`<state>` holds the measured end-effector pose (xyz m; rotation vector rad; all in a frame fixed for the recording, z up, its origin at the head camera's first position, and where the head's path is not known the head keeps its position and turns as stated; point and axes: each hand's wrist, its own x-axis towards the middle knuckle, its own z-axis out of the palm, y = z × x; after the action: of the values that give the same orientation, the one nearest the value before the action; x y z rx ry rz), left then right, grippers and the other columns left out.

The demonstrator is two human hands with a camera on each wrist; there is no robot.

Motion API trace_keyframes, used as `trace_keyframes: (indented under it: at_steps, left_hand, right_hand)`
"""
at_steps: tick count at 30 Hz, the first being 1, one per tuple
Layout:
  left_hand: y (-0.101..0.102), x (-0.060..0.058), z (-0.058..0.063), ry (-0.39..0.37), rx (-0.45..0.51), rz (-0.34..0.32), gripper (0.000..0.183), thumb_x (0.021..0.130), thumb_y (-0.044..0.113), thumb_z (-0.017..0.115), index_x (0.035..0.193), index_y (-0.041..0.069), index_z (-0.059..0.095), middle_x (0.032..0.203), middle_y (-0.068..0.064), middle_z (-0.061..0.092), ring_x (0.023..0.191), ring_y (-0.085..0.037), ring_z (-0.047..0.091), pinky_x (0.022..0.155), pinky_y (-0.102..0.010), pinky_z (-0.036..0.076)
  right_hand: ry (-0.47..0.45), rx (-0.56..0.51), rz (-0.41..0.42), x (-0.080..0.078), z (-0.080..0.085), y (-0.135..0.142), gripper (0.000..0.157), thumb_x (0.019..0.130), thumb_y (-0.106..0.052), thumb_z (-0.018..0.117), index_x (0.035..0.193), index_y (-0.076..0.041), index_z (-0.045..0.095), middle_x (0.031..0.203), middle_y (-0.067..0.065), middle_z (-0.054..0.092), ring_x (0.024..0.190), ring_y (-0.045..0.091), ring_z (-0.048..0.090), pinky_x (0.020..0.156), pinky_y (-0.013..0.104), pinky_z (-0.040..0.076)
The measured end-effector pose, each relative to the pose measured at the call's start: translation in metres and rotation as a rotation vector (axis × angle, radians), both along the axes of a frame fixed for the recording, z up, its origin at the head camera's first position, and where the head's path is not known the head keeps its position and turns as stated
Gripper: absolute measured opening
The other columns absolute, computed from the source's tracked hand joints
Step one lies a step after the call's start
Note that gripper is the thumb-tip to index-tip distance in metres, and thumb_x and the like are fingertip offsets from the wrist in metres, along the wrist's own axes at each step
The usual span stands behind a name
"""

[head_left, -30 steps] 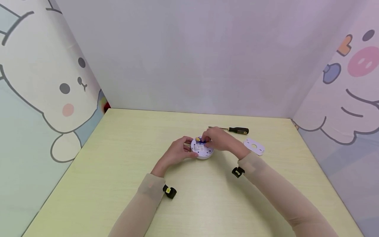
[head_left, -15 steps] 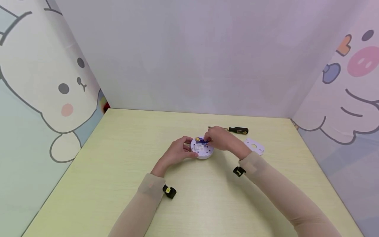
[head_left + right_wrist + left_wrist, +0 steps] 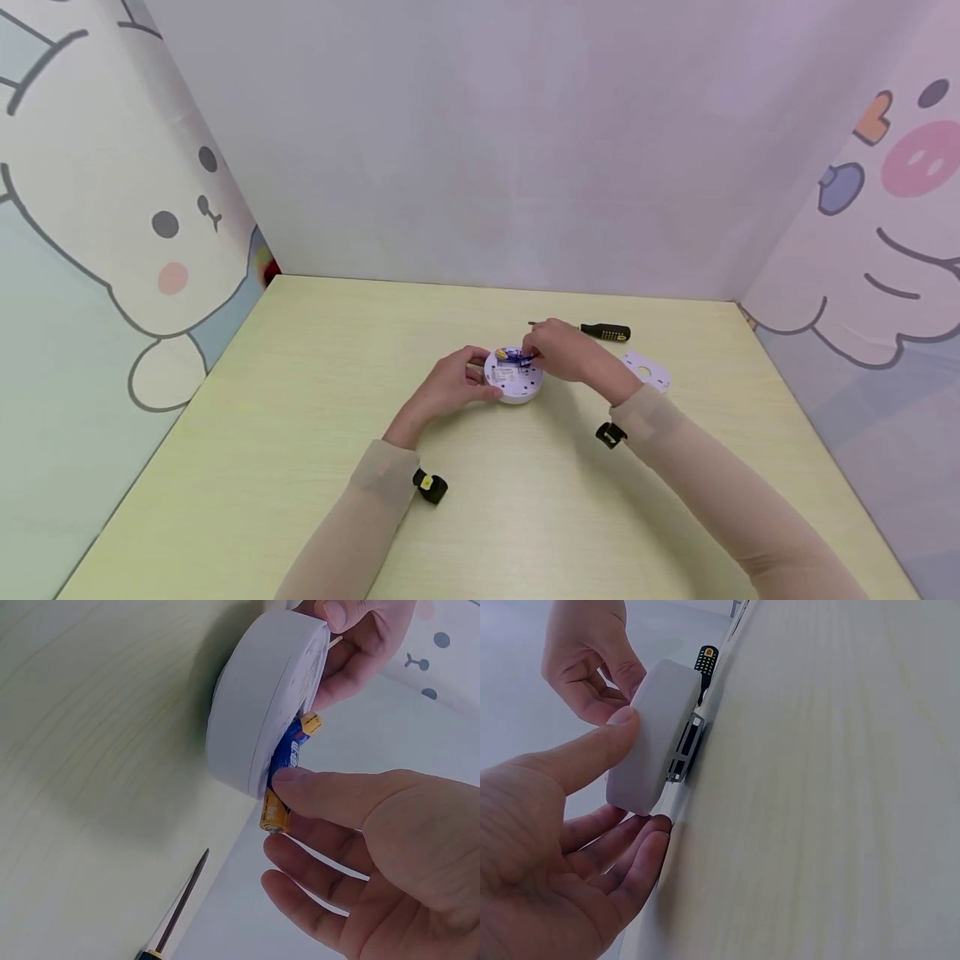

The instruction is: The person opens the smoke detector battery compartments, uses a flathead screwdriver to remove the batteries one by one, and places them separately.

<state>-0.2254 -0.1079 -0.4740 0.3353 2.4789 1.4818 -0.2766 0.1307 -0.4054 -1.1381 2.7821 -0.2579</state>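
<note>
A round white smoke alarm (image 3: 513, 385) is tilted above the table, its back with a printed label and battery compartment facing the person. My left hand (image 3: 452, 383) grips its left side, the thumb (image 3: 604, 746) on the near rim and the fingers curled beneath. At the compartment's right end, my right hand (image 3: 561, 350) pinches a blue-and-orange battery (image 3: 276, 810) between thumb and fingers. One orange end of it sticks out past the alarm's edge. Blue and yellow also show at the compartment's left end in the head view. A grey slotted grille (image 3: 684, 750) is on the alarm's underside.
Behind the right hand lies a screwdriver (image 3: 606, 332) with a black-and-yellow handle, its shaft pointing left. A flat white plate (image 3: 654, 374) with a central hole rests to the right, partly covered by the right wrist. A pale curtain (image 3: 480, 167) hangs behind the table.
My right hand has shifted slightly right, and more of the blue in the battery compartment shows. The left hand and the alarm have barely moved.
</note>
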Motion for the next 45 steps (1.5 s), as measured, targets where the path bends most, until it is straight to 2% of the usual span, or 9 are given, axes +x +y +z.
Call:
trace_keyframes:
  at_steps: [9,17,25,31,38,45]
  left_hand:
    - [0.001,0.000,0.002,-0.006,-0.011,0.006,0.069,0.086,0.026,0.092,0.144,0.009,0.058,0.125,-0.005,0.071,0.110,-0.019,0.069,0.095,-0.037,0.059]
    - [0.000,0.001,0.002,-0.001,-0.020,0.002,0.071,0.086,0.025,0.092,0.145,0.009,0.057,0.126,-0.005,0.070,0.111,-0.020,0.068,0.097,-0.038,0.058]
    - [0.000,0.000,-0.001,0.004,-0.023,-0.001,0.071,0.086,0.027,0.092,0.145,0.010,0.057,0.126,-0.004,0.070,0.112,-0.019,0.068,0.099,-0.038,0.058]
    - [0.000,-0.001,-0.002,0.007,-0.022,0.002,0.071,0.086,0.026,0.092,0.145,0.010,0.057,0.126,-0.004,0.070,0.111,-0.019,0.068,0.100,-0.038,0.058]
    - [0.000,-0.002,-0.002,0.006,-0.026,0.001,0.072,0.086,0.026,0.092,0.145,0.010,0.057,0.126,-0.005,0.070,0.112,-0.019,0.069,0.100,-0.038,0.058]
    - [0.000,-0.001,-0.001,0.004,-0.016,0.000,0.072,0.086,0.027,0.093,0.145,0.009,0.057,0.126,-0.005,0.070,0.112,-0.019,0.069,0.099,-0.038,0.058]
  right_hand:
    - [0.002,-0.057,-0.034,0.002,0.008,0.014,0.011,0.095,-0.001,0.077,0.105,-0.006,0.080,0.102,0.007,0.075,0.096,0.024,0.068,0.090,0.043,0.059]
    - [0.060,-0.121,-0.076,-0.006,0.009,0.042,0.012,0.095,-0.002,0.078,0.107,-0.004,0.077,0.099,0.007,0.072,0.092,0.025,0.067,0.087,0.045,0.058]
    - [0.045,-0.160,-0.176,-0.021,-0.003,0.070,0.012,0.095,0.000,0.076,0.108,-0.001,0.077,0.099,0.009,0.072,0.090,0.025,0.066,0.085,0.045,0.058]
    - [0.051,-0.170,-0.207,-0.033,-0.013,0.083,0.012,0.095,0.000,0.076,0.107,0.000,0.077,0.099,0.011,0.073,0.090,0.027,0.067,0.084,0.046,0.058]
    - [0.030,-0.171,-0.258,-0.040,-0.025,0.090,0.012,0.095,0.002,0.075,0.106,0.001,0.077,0.097,0.012,0.073,0.088,0.027,0.066,0.082,0.046,0.057]
    - [0.042,-0.139,-0.270,-0.047,-0.041,0.092,0.009,0.095,0.002,0.074,0.104,0.001,0.078,0.094,0.013,0.072,0.087,0.028,0.064,0.082,0.048,0.056]
